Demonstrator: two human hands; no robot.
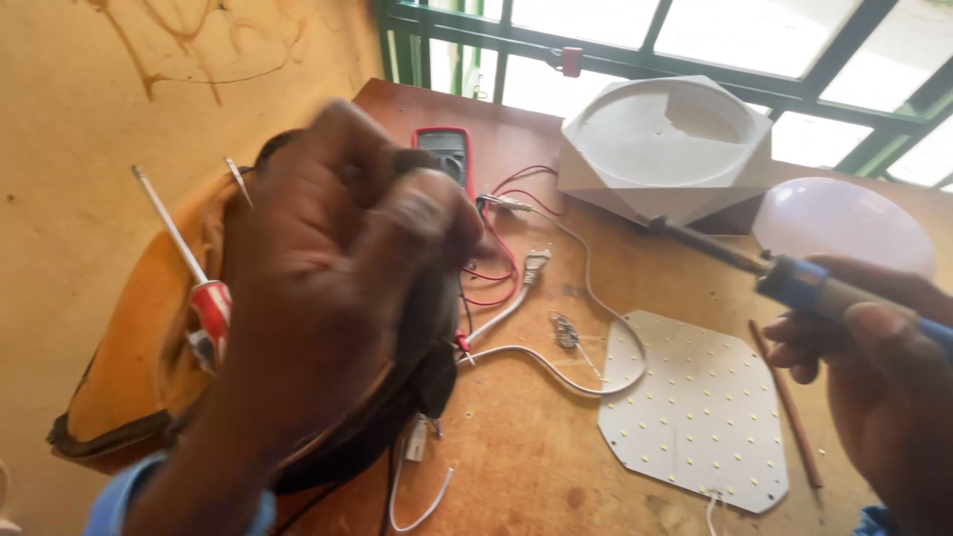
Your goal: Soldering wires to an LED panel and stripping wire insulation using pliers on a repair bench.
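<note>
Soldering iron [794,281] gripped in my right hand [874,367], tip off the LED panel [695,407]; left hand [338,268] fisted, contents unclear; panel apparently unsoldered yet.

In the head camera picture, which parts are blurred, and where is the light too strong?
Head view: the left hand, raised close to the lens, is smeared by motion blur; the right hand holding the soldering iron is sharper. The window behind is overexposed to near white. The white LED board and wooden table are evenly lit and in focus.
</note>
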